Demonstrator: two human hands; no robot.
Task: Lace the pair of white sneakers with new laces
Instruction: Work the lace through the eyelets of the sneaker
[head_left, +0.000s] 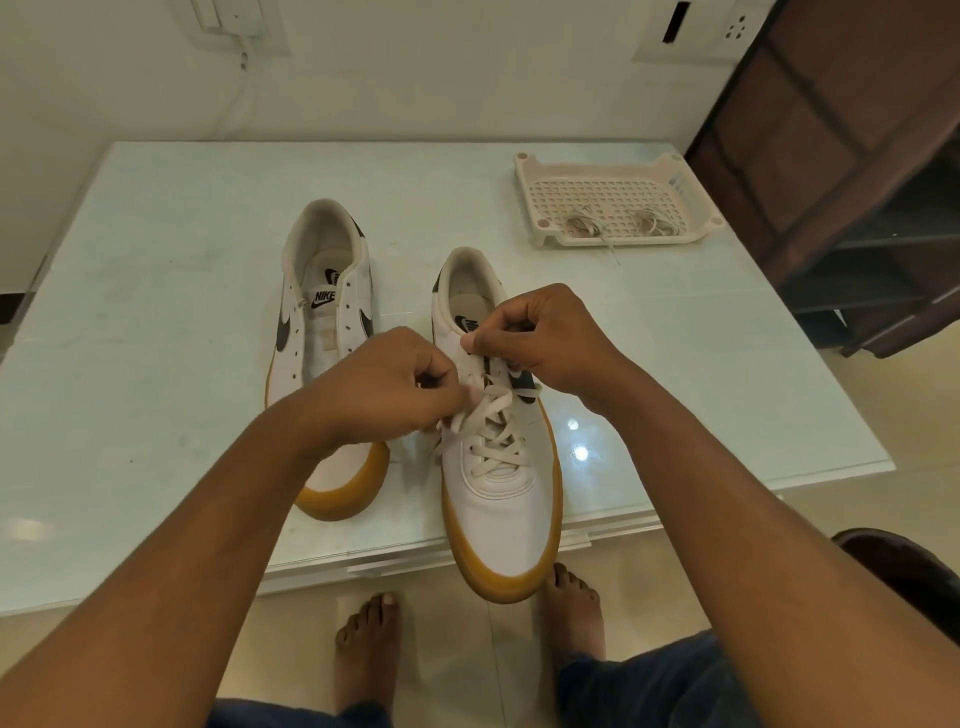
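Two white sneakers with gum soles stand on the glass table (156, 260). The right sneaker (501, 509) has a cream lace (493, 431) crossed through its lower eyelets, and its toe hangs over the table's front edge. My left hand (384, 389) pinches one lace end at the shoe's left side. My right hand (540, 338) has curled fingers over the upper eyelets and pinches the other lace end. The left sneaker (317, 322) has bare eyelets, and my left hand hides part of it.
A cream perforated plastic tray (613, 182) sits at the table's back right with two bundled laces (584, 224) in it. A dark shelf unit (857, 182) stands to the right. My bare feet (369, 639) are on the floor under the table's front edge.
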